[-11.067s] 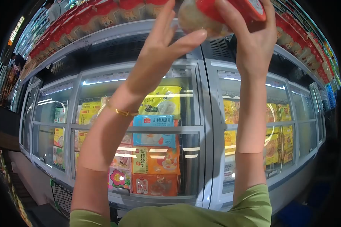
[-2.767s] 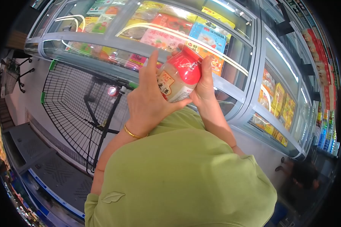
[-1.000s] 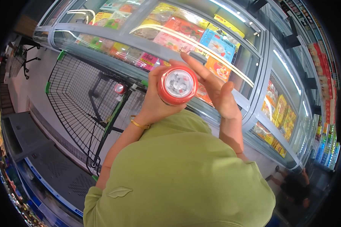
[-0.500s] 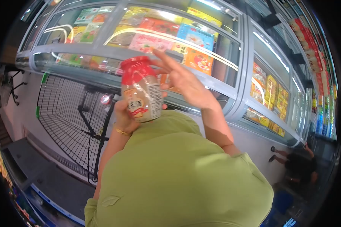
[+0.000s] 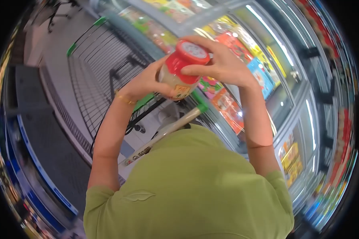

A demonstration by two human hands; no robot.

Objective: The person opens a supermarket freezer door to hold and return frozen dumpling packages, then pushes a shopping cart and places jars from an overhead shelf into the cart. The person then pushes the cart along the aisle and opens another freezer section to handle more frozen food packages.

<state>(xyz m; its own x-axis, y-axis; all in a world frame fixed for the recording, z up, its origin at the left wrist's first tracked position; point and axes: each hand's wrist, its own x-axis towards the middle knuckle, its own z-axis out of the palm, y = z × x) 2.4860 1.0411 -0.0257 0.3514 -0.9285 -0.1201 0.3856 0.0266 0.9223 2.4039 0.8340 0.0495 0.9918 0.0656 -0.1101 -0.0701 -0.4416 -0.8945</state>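
Note:
A glass jar (image 5: 175,75) with a red wrap around its top and a pale body is held between both hands, tilted with its lid toward the upper right. My left hand (image 5: 149,81) is wrapped round the lower body, thumb across the front near the orange label. My right hand (image 5: 223,65) grips the red upper part, thumb below the lid and fingers behind it. Just below the jar is the pale handle bar (image 5: 163,135) of the shopping cart (image 5: 95,75), close to my body.
A glass-topped freezer (image 5: 283,107) with colourful packets (image 5: 231,46) runs along the right. Grey and blue store fixtures (image 5: 48,139) stand at the left. Another cart (image 5: 54,18) shows at the upper left, and red-topped goods line a shelf (image 5: 341,147) at the far right.
My right hand, open beside the jar before, has closed on its red top. The jar has tilted and moved right and up. The view has turned, bringing the cart handle in.

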